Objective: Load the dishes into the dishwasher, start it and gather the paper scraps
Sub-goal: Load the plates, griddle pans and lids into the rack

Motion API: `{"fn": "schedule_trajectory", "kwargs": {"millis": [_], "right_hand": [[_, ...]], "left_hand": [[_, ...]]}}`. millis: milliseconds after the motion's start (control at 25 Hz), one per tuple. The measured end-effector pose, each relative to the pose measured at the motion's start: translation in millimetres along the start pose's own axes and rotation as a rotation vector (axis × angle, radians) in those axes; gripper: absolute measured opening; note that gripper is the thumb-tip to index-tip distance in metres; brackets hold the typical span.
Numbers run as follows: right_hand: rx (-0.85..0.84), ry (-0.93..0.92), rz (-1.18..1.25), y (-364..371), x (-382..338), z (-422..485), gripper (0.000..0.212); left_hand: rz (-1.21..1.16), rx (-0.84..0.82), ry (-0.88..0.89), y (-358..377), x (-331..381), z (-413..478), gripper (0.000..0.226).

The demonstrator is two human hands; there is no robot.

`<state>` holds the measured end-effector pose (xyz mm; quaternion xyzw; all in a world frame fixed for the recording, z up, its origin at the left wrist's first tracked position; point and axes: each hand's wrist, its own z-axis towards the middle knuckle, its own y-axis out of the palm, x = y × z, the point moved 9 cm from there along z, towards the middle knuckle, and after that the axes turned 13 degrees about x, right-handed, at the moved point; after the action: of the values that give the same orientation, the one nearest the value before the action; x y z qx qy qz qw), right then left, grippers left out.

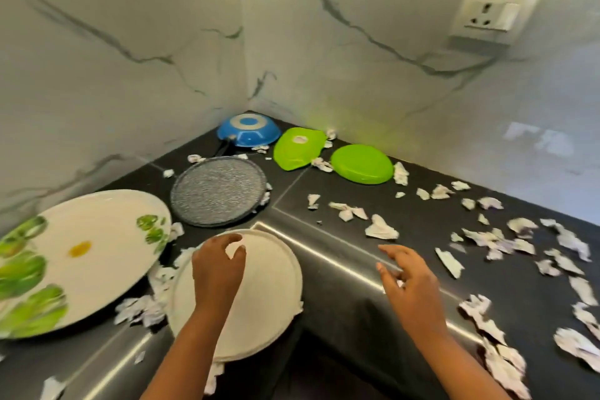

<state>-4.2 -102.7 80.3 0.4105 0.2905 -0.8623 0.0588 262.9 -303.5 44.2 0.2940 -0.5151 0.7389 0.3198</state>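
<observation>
- Left hand (217,269) curls over the white plate (269,302) on the black counter (422,237); any grasp is unclear.
- Right hand (409,286) hovers spread, holding nothing.
- Paper scraps (381,228) litter the counter around them.

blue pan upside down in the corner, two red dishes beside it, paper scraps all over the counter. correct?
One slip. The head view shows the two dishes beside the upside-down blue pan are green, not red: the dish next to the pan and the dish beyond it. The rest holds: paper scraps are all over the counter.
</observation>
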Motion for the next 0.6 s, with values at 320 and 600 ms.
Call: {"fn": "schedule_trajectory", "kwargs": {"millis": [320, 600], "right_hand": [[-0.228, -0.063, 0.031, 99, -48, -6, 0.026], [-0.544, 0.088, -0.219, 174, -38, -25, 0.049]], "left_hand": [[0.164, -0.033, -0.229, -59, -88, 17, 0.034], [0.193, -0.115, -0.314, -85, -111, 19, 0.028]]}}
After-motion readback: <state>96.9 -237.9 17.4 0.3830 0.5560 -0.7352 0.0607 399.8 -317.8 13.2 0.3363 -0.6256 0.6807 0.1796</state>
